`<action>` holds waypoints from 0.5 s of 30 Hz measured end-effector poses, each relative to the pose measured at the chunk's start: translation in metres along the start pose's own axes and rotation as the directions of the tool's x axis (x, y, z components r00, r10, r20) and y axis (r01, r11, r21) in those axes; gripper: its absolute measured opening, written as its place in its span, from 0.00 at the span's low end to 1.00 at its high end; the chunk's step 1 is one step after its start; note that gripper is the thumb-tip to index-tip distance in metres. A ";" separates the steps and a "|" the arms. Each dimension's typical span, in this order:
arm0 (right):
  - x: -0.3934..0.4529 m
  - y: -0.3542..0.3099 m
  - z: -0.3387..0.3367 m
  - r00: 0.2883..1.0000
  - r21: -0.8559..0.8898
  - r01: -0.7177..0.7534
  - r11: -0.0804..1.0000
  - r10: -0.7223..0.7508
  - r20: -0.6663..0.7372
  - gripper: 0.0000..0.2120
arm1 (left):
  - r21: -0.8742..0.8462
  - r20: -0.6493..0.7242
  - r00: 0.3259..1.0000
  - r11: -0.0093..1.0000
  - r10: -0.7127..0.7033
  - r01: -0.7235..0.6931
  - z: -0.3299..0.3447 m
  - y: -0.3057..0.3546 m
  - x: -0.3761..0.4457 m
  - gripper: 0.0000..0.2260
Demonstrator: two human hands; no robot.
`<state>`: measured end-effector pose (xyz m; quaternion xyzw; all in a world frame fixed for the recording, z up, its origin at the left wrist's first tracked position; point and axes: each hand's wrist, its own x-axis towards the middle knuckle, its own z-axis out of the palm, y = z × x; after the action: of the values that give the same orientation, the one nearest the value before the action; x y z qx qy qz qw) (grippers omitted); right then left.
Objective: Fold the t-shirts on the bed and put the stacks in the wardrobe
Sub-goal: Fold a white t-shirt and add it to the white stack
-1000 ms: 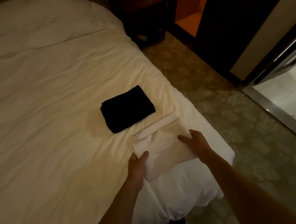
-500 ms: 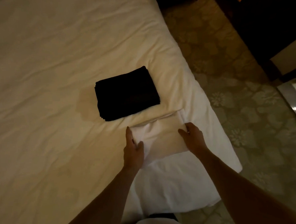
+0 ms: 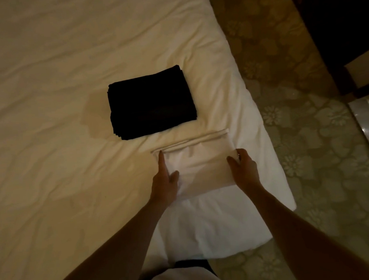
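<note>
A view from a head camera looks down on the corner of a bed (image 3: 69, 81) covered in a cream-white sheet, in dim, warm light. Two bare forearms reach in from the bottom of the view.

Near the bed's right edge lies a folded white shirt (image 3: 202, 162), a flat rectangle that almost blends into the sheet. A second folded white layer shows as a narrow strip along its far edge, so it appears to lie on other white cloth. The left hand (image 3: 164, 183) is set against the shirt's left edge, its fingers straight and together along that side, the thumb resting on top of the fabric. The right hand (image 3: 244, 171) is at the shirt's right edge, the fingers curled around the side of the fabric and the thumb lying on top. Whether either hand has fingers under the cloth cannot be told.

Just beyond the white shirt, a little to the left and not touching it, sits a black stack (image 3: 151, 103) of folded shirts, its layered edges visible along the left side. It rests on the sheet, well in from the bed's right edge.

To the right of the bed is a carpet (image 3: 307, 133) with a pale floral pattern. Dark furniture (image 3: 333, 25) fills the upper right corner, too dark to make out.
</note>
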<state>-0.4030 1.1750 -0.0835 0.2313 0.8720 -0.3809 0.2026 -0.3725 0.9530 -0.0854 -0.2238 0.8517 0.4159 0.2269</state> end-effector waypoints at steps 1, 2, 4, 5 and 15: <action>0.000 0.001 0.000 1.000 -0.006 0.006 1.000 -0.006 0.010 0.19 | 0.007 0.000 1.000 1.000 0.012 -0.012 -0.001 -0.002 -0.001 0.34; -0.001 0.002 -0.001 1.000 -0.009 0.015 1.000 -0.015 0.013 0.19 | 0.008 -0.010 0.999 1.000 0.030 -0.030 -0.002 -0.003 -0.002 0.34; -0.001 0.001 -0.001 0.999 -0.002 0.042 0.999 -0.042 -0.001 0.18 | -0.003 -0.033 0.997 0.998 0.070 -0.070 -0.003 -0.003 -0.004 0.34; -0.001 0.000 -0.001 0.998 0.007 0.060 0.998 -0.060 -0.016 0.18 | -0.007 -0.043 0.995 0.996 0.094 -0.094 -0.003 -0.003 -0.006 0.34; -0.009 0.010 0.019 0.977 -0.266 0.111 0.958 -0.154 -0.146 0.24 | 0.251 -0.281 0.910 0.939 0.304 -0.236 0.013 -0.022 -0.018 0.24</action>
<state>-0.3869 1.1645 -0.0968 0.1748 0.9412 -0.2574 0.1318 -0.3428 0.9550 -0.0952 -0.1411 0.9391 0.3092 0.0504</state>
